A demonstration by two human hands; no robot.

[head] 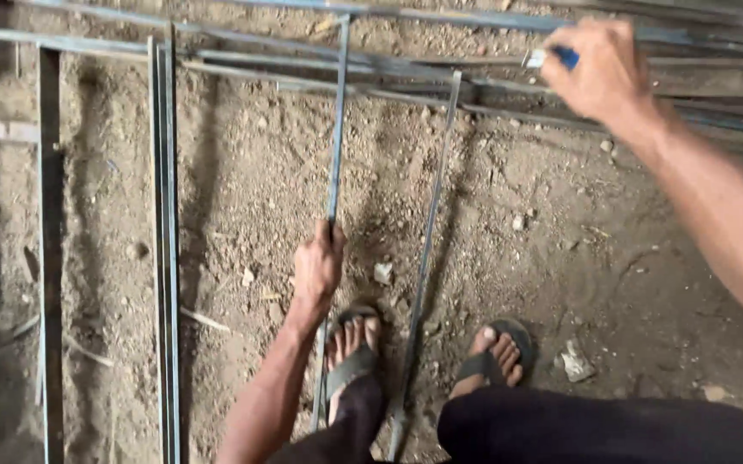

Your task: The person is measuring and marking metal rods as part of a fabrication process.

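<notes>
While dark flat steel strips [49,258] and a pair of thin bars [165,258] lie lengthwise over the dirt ground [242,172] at the far left, the left hand [318,265] is wrapped tight around a slim steel rod [337,120] that runs up from beside the left sandalled foot [352,339] to the cross bars at the top. Just to its right a second thin rod [430,241] slants between the two feet, untouched. Farther right the other sandalled foot [498,352] stands on the soil. At the upper right the right hand [603,69] is closed around a small blue-and-white marker [552,58], held over the long horizontal rods [440,82].
</notes>
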